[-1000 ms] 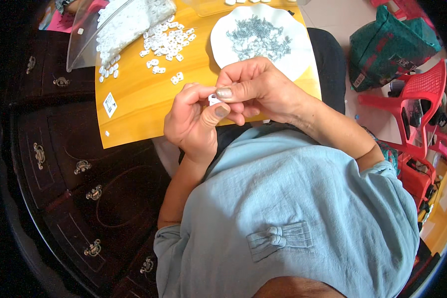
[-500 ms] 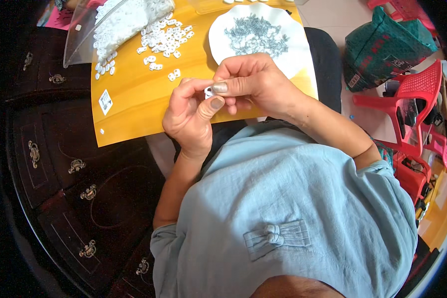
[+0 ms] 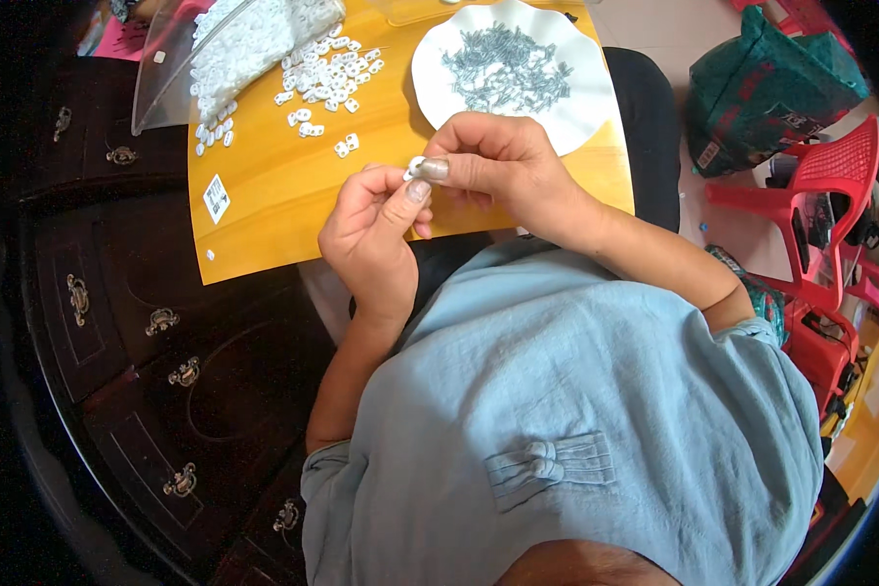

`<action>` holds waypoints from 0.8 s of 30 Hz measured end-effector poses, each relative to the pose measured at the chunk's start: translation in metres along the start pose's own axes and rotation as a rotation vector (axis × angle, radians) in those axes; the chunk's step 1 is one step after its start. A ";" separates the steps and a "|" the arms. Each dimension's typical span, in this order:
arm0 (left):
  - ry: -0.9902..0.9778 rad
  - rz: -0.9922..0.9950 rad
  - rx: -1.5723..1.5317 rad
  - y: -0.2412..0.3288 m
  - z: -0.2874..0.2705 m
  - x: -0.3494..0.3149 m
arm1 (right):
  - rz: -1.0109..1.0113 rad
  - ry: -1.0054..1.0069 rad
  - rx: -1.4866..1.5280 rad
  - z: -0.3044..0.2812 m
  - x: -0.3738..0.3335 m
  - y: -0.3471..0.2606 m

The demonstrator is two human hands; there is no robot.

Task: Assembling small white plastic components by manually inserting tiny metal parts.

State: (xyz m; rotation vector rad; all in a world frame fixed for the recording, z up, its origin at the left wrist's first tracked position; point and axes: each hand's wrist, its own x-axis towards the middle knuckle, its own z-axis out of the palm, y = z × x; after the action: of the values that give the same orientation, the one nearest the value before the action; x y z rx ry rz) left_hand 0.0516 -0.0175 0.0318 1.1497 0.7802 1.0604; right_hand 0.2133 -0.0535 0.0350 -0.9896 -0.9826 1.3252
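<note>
White plastic piece (image 3: 415, 165), and all the action is right here: it's up in the fingers, over the tabletop (image 3: 293, 210), on the near-edge side and about midway along! The left hand (image 3: 369, 234) has it in a tight pinch, thumb in front, index finger bent round behind. In from the other side, the right hand (image 3: 513, 171) matches it: thumb pressed against the piece's right side, index finger curled close, the gap narrow, the remaining fingers folded beneath. Is a smaller part tucked between those tips? Cannot tell, the thumbs cover it.

Look to the far left corner, where a clear bag (image 3: 156, 93) juts out past the left edge, loaded with white pieces. Beside it a loose heap of white pieces (image 3: 332, 76) spreads toward the middle, and a tiny cluster (image 3: 347, 146) sits nearer the hands, well apart from the heap. Over by the right edge, toward the far side, there's the scalloped white plate (image 3: 588, 107), with small grey see-through parts (image 3: 503, 70) strewn across its middle. And down the left edge, above the near left corner, a printed label (image 3: 216, 199) lies flat.
</note>
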 end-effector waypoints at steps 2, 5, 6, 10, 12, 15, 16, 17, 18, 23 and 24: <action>0.014 -0.030 0.006 0.004 0.003 -0.001 | -0.011 -0.006 0.005 0.000 0.000 0.000; 0.041 -0.059 0.046 0.011 0.008 -0.001 | -0.099 0.034 -0.088 -0.001 0.003 0.002; 0.052 -0.058 0.080 0.012 0.009 -0.001 | -0.083 0.031 -0.097 -0.001 0.003 0.002; 0.017 0.008 0.099 0.007 0.001 -0.001 | -0.138 0.004 -0.154 0.003 0.000 0.000; -0.037 0.013 0.053 0.007 -0.002 -0.002 | -0.119 0.007 -0.173 -0.001 -0.003 0.001; -0.023 0.004 0.081 0.010 -0.009 0.001 | -0.067 0.033 -0.134 -0.005 -0.003 -0.003; -0.021 0.005 0.082 0.011 -0.009 0.001 | -0.029 0.055 -0.075 -0.005 -0.002 -0.005; 0.003 -0.006 0.069 0.013 -0.007 0.000 | -0.029 0.053 -0.074 -0.004 -0.002 -0.007; 0.027 -0.019 0.056 0.015 -0.006 0.000 | -0.004 0.055 -0.065 -0.002 -0.002 -0.009; 0.035 -0.052 0.068 0.017 0.000 -0.001 | 0.036 0.075 -0.059 0.001 0.000 -0.009; 0.046 -0.056 0.085 0.016 0.000 -0.001 | 0.034 0.073 -0.048 0.001 0.000 -0.009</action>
State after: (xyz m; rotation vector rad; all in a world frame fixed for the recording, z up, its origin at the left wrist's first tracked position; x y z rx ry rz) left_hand 0.0475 -0.0177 0.0477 1.1720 0.8955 1.0186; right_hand 0.2152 -0.0536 0.0438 -1.0875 -0.9494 1.2896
